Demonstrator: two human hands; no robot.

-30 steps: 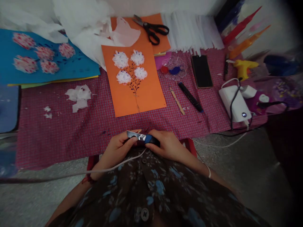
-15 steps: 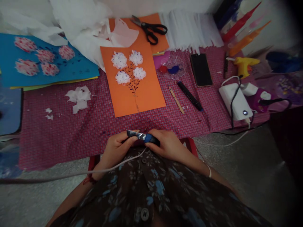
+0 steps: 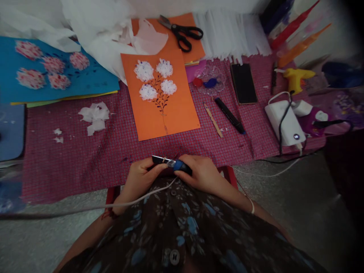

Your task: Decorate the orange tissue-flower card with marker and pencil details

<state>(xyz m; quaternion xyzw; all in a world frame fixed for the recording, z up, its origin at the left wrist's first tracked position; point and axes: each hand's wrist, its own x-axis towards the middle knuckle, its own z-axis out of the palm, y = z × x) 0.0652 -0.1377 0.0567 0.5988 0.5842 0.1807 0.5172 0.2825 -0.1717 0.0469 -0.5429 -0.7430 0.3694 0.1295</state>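
Note:
My right hand is wrapped round the blue and black handle of a utility knife. Its blade sticks out to the left, over the fingers of my left hand. That hand is closed, with the thumb pressed up near the blade. A small tan tip shows by the blade, but what my left fingers hold is mostly hidden. Both hands are at the table's front edge, close to my body. Beyond them lies an orange sheet with white paper flowers and a drawn stem.
Right of the sheet lie a wooden stick, a dark marker and a phone. Scissors rest behind. A white power box and yellow glue gun stand right. A cable crosses my left wrist.
The knife blade has tilted slightly and now shows a bright upper edge. Both hands stay in nearly the same place. The view has shifted a little.

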